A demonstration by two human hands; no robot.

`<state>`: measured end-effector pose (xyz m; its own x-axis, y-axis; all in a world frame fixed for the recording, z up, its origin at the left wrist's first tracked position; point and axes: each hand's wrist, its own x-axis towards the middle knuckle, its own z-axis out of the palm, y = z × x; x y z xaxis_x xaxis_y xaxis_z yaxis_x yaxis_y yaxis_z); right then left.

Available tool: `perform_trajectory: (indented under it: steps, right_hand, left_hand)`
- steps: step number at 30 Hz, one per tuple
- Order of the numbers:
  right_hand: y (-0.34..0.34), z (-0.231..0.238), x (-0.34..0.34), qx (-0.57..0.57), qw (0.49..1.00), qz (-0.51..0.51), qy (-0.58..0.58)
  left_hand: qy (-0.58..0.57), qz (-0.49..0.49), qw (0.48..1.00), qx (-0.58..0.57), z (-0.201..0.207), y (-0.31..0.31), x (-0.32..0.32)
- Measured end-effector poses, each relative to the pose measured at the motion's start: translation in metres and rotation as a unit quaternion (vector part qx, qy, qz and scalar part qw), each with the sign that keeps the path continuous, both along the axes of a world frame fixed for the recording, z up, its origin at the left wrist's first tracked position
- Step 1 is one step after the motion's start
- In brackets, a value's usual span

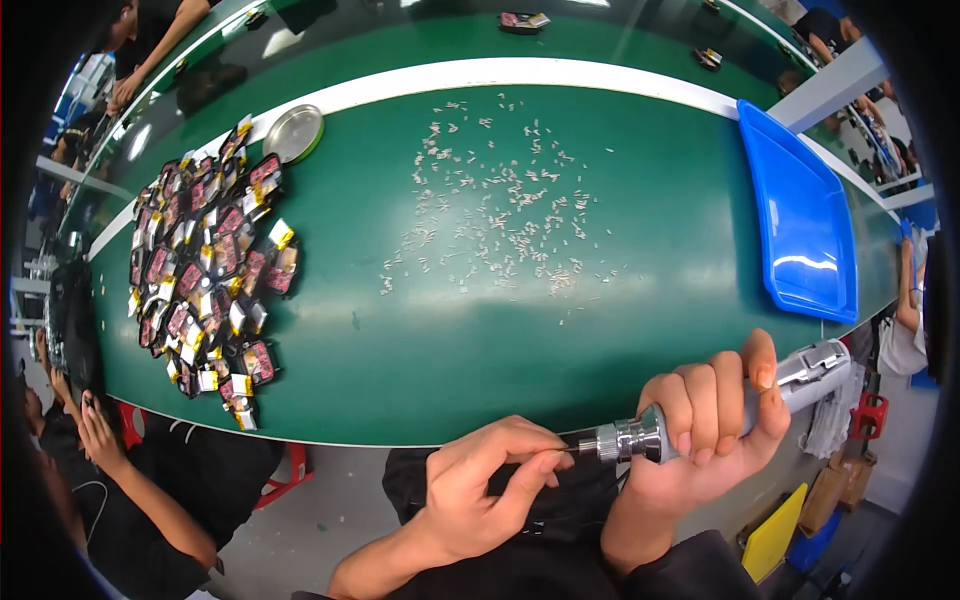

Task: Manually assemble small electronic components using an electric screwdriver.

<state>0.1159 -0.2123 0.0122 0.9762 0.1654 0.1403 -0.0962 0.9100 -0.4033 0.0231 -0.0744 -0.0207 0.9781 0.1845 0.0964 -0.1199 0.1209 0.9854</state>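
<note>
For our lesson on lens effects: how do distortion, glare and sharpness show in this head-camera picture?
Head view: the fisheye bends the green table edge into an arc; corners go black; overhead lights glare on the blue tray; the right hand and silver screwdriver look sharp.

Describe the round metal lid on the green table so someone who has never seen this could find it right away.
Start at the green table and find the heap of small black, red and yellow parts on its left side. Just beyond the heap's far end, by the white stripe, lies the round metal lid. It is the only shiny silver disc there.
</note>
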Motion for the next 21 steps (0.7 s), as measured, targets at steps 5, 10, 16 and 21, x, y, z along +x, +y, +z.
perform_trajectory:
  steps: [5,10,16,21]
  right_hand:
    - [-0.006,-0.008,0.015,0.062,0.996,-0.013,0.068]
    - [-0.002,-0.025,0.023,0.061,0.995,-0.023,0.077]
    - [0.003,-0.039,0.017,0.0,0.995,0.02,0.099]
    - [0.001,-0.033,0.016,-0.024,0.995,0.048,0.084]
  left_hand:
    - [-0.003,0.117,0.975,0.188,0.021,0.02,0.022]
    - [-0.012,0.053,0.946,0.319,0.047,0.063,0.069]
    - [0.001,0.047,0.904,0.425,0.044,0.101,0.219]
    - [0.035,0.165,0.75,0.64,0.021,0.108,0.317]
